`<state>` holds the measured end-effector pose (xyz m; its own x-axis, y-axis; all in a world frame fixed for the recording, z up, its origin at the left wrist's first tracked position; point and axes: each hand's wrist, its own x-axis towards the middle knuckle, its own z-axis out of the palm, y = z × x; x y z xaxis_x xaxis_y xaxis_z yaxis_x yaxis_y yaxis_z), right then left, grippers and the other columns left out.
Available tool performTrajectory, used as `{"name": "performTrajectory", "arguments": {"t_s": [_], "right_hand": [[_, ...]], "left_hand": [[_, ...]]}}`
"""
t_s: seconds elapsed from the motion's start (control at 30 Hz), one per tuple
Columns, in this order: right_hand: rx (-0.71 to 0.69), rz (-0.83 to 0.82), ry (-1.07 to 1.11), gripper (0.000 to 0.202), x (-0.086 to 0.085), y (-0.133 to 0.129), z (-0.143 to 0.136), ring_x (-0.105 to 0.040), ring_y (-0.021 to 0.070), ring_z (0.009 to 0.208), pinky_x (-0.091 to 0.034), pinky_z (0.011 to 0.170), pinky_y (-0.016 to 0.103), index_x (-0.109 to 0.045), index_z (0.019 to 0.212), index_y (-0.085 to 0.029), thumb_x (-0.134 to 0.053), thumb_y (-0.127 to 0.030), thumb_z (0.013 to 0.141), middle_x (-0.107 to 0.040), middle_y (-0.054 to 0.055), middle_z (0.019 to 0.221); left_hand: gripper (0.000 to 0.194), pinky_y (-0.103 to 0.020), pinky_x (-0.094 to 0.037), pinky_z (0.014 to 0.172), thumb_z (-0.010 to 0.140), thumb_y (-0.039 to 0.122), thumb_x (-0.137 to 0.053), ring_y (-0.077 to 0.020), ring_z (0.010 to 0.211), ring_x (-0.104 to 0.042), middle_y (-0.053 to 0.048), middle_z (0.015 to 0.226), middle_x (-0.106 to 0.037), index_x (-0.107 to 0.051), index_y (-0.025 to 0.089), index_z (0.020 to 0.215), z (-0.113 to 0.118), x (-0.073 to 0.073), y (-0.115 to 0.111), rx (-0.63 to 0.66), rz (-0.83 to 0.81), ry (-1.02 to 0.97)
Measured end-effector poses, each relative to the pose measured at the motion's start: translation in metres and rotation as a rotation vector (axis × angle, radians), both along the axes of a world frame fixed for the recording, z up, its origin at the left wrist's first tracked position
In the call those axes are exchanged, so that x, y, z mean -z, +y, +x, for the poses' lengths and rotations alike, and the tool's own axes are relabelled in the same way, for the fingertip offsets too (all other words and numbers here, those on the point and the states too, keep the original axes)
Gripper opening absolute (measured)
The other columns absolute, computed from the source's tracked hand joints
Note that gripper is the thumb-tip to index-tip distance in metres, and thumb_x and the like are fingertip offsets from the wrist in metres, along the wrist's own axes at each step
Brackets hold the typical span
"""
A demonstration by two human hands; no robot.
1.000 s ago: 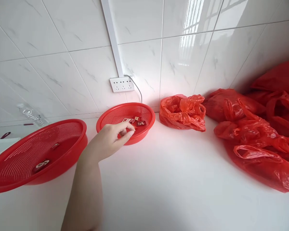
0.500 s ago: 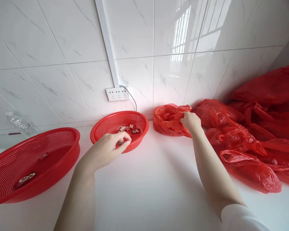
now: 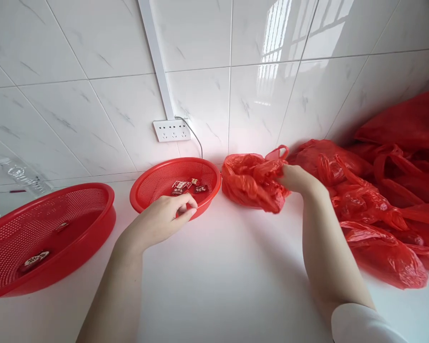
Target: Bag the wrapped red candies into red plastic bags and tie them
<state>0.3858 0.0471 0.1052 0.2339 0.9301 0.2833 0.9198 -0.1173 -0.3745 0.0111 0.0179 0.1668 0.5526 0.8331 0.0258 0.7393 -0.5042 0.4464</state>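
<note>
My left hand (image 3: pixel 168 216) hovers at the front rim of the smaller red mesh basket (image 3: pixel 140 194), its thumb and forefinger tips curled together with nothing visible between them. Several small wrapped packets (image 3: pixel 190 186) with dark red and cream print lie in that basket. To its right sits a crumpled red plastic bag (image 3: pixel 252 178) with its mouth open upward. My right hand (image 3: pixel 298 180) grips the bag's right side. The fingertips are hidden by the plastic, and the bag's contents do not show.
A larger red mesh basket (image 3: pixel 93 238) with a few packets stands at the left. Behind it a clear plastic bottle (image 3: pixel 23 176) lies near the wall. Several filled red bags (image 3: pixel 375 205) are heaped at the right. A power socket (image 3: pixel 172 130) with a cable is on the tiled wall.
My right hand has moved slightly right and lower on the bag, whose front now bulges toward me and whose handle loop stands up. My left hand has barely moved; the view has shifted a little.
</note>
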Motion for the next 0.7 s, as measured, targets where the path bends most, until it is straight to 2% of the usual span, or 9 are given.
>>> {"name": "performTrajectory", "arguments": {"t_s": [0.07,0.13,0.23,0.3,0.37,0.47,0.57,0.63,0.7], "right_hand": [[0.091,0.088,-0.031,0.047,-0.014,-0.015,-0.008,-0.061,0.0248,0.069,-0.046,0.061,0.036,-0.053,0.128,-0.019,-0.049,-0.022,0.081,-0.067,0.012,0.083],[0.14,0.304,-0.048,0.046,-0.029,-0.028,-0.024,-0.062,0.0255,0.081,-0.047,0.067,0.036,-0.051,0.13,-0.023,-0.043,-0.022,0.085,-0.066,0.011,0.094],[-0.024,0.553,0.012,0.034,-0.042,-0.042,-0.057,-0.062,0.0216,0.09,-0.049,0.076,0.033,-0.058,0.117,-0.021,-0.036,-0.023,0.09,-0.064,0.01,0.105],[-0.208,0.449,0.037,0.028,-0.041,-0.044,-0.075,-0.062,0.0208,0.09,-0.049,0.075,0.031,-0.06,0.109,-0.021,-0.04,-0.026,0.091,-0.064,0.01,0.105],[-0.309,0.114,-0.024,0.019,-0.032,-0.038,-0.085,-0.063,0.0212,0.082,-0.048,0.069,0.03,-0.062,0.098,-0.019,-0.051,-0.029,0.087,-0.065,0.009,0.095],[-0.228,-0.307,-0.167,0.015,-0.013,-0.019,-0.082,-0.06,0.0211,0.066,-0.042,0.06,0.031,-0.061,0.076,-0.016,-0.055,-0.026,0.084,-0.063,0.009,0.074],[-0.195,-0.352,-0.188,0.025,-0.003,-0.003,-0.071,-0.058,0.0202,0.064,-0.039,0.059,0.032,-0.058,0.07,-0.016,-0.045,-0.026,0.089,-0.062,0.009,0.071],[-0.226,-0.353,-0.156,0.025,-0.004,0.0,-0.067,-0.058,0.0188,0.065,-0.04,0.059,0.031,-0.057,0.072,-0.017,-0.044,-0.029,0.09,-0.063,0.008,0.076],[-0.29,-0.332,-0.115,0.025,-0.008,-0.004,-0.067,-0.056,0.0171,0.065,-0.039,0.059,0.029,-0.054,0.07,-0.018,-0.044,-0.028,0.089,-0.062,0.006,0.076]], "left_hand": [[0.026,-0.024,-0.03,0.046,0.089,0.042,-0.041,-0.0124,0.052,-0.042,0.002,0.07,-0.06,-0.063,0.028,0.092,0.004,0.001,-0.001,0.001,0.002,-0.005],[0.026,-0.025,-0.036,0.05,0.089,0.043,-0.043,-0.0138,0.06,-0.051,0.002,0.08,-0.065,-0.063,0.029,0.095,0.01,0.004,-0.001,0.007,0.014,-0.021],[0.024,-0.027,-0.044,0.063,0.089,0.042,-0.044,-0.0175,0.078,-0.06,0.0,0.091,-0.067,-0.063,0.029,0.098,0.019,0.007,-0.002,0.058,0.035,-0.046],[0.025,-0.03,-0.046,0.071,0.09,0.042,-0.043,-0.0193,0.085,-0.061,-0.001,0.092,-0.067,-0.063,0.027,0.097,0.02,0.008,-0.002,0.1,0.027,-0.048],[0.026,-0.033,-0.047,0.077,0.091,0.043,-0.042,-0.0201,0.09,-0.062,-0.001,0.096,-0.067,-0.063,0.027,0.096,0.019,0.01,-0.003,0.117,0.01,-0.053],[0.026,-0.036,-0.048,0.083,0.091,0.044,-0.044,-0.0218,0.098,-0.062,-0.002,0.111,-0.064,-0.061,0.028,0.104,0.027,0.02,-0.003,0.084,-0.014,-0.094],[0.045,-0.04,-0.045,0.094,0.087,0.047,-0.05,-0.0272,0.119,-0.054,-0.008,0.137,-0.051,-0.048,0.027,0.129,0.061,0.048,0.0,0.023,-0.039,-0.223],[0.075,-0.042,-0.037,0.105,0.083,0.052,-0.056,-0.0301,0.138,-0.034,-0.013,0.156,-0.024,-0.028,0.023,0.146,0.098,0.073,0.006,0.04,-0.06,-0.316],[0.098,-0.043,-0.035,0.105,0.073,0.057,-0.066,-0.0333,0.141,-0.026,-0.016,0.16,-0.005,-0.016,0.019,0.15,0.137,0.096,0.018,0.019,-0.065,-0.367]]}}
